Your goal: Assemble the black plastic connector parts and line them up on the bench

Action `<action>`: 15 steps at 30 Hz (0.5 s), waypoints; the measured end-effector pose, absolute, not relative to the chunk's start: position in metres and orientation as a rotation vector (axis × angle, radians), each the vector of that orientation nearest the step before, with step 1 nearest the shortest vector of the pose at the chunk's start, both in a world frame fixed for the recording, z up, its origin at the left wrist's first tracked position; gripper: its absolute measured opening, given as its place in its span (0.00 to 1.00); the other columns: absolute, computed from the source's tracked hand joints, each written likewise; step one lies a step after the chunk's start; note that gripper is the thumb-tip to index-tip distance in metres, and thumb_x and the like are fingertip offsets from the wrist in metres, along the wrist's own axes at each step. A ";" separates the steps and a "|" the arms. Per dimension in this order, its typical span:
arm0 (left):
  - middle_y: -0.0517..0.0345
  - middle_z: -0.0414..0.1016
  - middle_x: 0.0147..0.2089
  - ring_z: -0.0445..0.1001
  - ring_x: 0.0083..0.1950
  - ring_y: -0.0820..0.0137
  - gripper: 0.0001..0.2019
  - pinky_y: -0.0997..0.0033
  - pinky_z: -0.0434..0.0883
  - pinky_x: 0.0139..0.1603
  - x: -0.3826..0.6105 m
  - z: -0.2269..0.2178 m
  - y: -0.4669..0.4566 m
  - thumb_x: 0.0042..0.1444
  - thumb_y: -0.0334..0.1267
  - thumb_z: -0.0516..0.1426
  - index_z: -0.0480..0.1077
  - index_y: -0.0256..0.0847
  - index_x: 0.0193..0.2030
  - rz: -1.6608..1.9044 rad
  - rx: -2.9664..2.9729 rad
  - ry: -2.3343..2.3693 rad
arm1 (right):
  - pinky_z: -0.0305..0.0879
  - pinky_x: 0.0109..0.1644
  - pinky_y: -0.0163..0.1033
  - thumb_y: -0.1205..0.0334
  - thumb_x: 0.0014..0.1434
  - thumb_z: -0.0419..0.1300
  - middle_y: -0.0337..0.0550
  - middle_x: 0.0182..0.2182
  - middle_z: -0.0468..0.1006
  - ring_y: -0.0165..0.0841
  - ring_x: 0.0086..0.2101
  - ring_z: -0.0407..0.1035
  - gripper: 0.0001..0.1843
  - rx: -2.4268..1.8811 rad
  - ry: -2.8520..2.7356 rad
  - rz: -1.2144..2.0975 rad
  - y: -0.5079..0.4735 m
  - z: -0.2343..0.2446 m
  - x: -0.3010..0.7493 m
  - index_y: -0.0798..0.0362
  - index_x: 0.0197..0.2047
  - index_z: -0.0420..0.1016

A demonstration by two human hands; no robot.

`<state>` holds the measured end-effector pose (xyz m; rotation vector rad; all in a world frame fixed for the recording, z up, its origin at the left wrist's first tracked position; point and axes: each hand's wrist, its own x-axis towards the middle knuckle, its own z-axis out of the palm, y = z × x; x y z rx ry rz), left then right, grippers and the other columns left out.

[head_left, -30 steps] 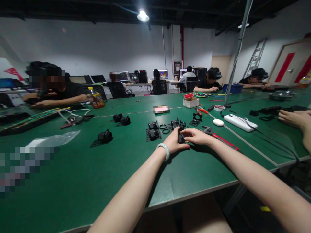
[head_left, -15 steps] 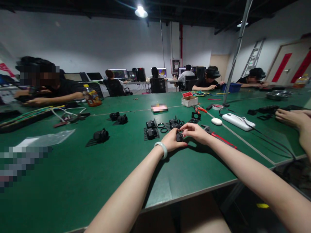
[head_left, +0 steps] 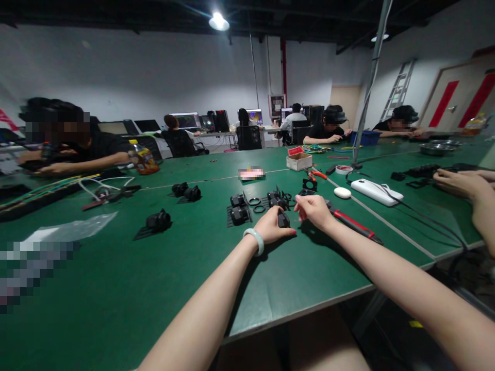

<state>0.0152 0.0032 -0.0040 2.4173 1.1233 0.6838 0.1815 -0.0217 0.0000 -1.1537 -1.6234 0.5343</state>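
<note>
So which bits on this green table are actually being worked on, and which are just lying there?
In use: small black plastic part in the left hand; right hand beside it; black rings close by.
Lying about: red-handled tool, white oval puck, small cardboard box, orange drink bottle.

Nothing here can be read as a word, number or brand. The label on the drink bottle is only a smear of yellow and red. The red flap of the small cardboard box shows no legible print. The monitors at the far desks glow, but their screens are too small to make out, and so is the board on the far wall. The black part gripped by the left hand shows no marking that can be made out.
</note>
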 end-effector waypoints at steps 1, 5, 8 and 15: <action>0.55 0.67 0.37 0.67 0.37 0.64 0.32 0.66 0.65 0.36 0.015 -0.004 0.003 0.33 0.53 0.60 0.60 0.37 0.44 0.695 2.422 1.101 | 0.62 0.32 0.35 0.48 0.55 0.46 0.44 0.21 0.75 0.33 0.25 0.70 0.24 -1.135 -1.657 0.500 -0.021 0.000 0.181 0.57 0.26 0.74; 0.54 0.67 0.40 0.66 0.40 0.64 0.30 0.66 0.64 0.40 0.015 -0.004 0.004 0.35 0.50 0.60 0.60 0.37 0.45 0.733 2.432 1.023 | 0.63 0.37 0.36 0.49 0.55 0.47 0.44 0.31 0.77 0.35 0.33 0.70 0.21 -1.040 -1.796 0.552 -0.023 0.003 0.178 0.55 0.34 0.74; 0.54 0.67 0.37 0.67 0.37 0.64 0.31 0.66 0.65 0.36 0.015 -0.003 0.005 0.33 0.52 0.60 0.61 0.36 0.43 0.683 2.425 1.092 | 0.63 0.30 0.35 0.48 0.57 0.41 0.43 0.17 0.74 0.31 0.21 0.69 0.28 -1.075 -1.667 0.598 -0.027 0.005 0.177 0.59 0.29 0.74; 0.53 0.66 0.40 0.66 0.40 0.64 0.31 0.66 0.64 0.40 0.015 -0.004 0.006 0.34 0.50 0.61 0.60 0.37 0.45 0.736 2.427 1.011 | 0.61 0.34 0.33 0.48 0.56 0.43 0.43 0.28 0.76 0.32 0.31 0.70 0.24 -1.077 -1.774 0.446 -0.030 0.007 0.175 0.55 0.32 0.74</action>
